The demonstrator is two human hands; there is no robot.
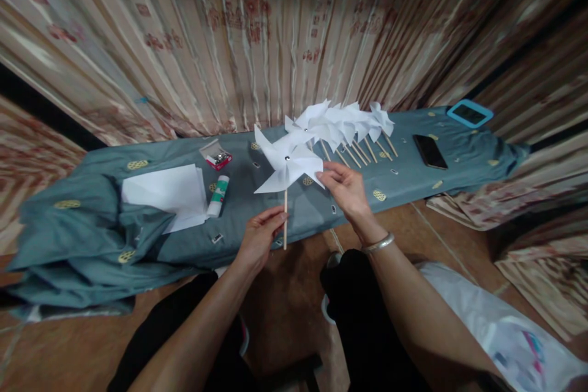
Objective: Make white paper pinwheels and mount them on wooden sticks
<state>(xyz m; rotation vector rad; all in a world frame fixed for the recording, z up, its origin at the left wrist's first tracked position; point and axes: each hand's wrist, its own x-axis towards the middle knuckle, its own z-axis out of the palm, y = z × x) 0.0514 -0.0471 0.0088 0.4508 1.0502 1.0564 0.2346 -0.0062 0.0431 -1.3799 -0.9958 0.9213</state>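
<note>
A white paper pinwheel (299,162) stands upright in front of me, a silvery pin at its centre and a thin wooden stick (285,220) below. My left hand (261,233) pinches that stick between thumb and fingers. At the wheel's right side, my right hand (344,188) is closed on the tip of one paper blade. Just behind lies a row of finished-looking white pinwheels (346,122), overlapping one another, their sticks pointing toward me.
The narrow table has a grey-green cloth (257,214). To the left are white paper sheets (160,193), a glue stick (218,196) and a small red-and-white box of pins (218,158). At right lie a black phone (429,151) and a blue-framed device (469,113). Curtains (275,43) hang behind.
</note>
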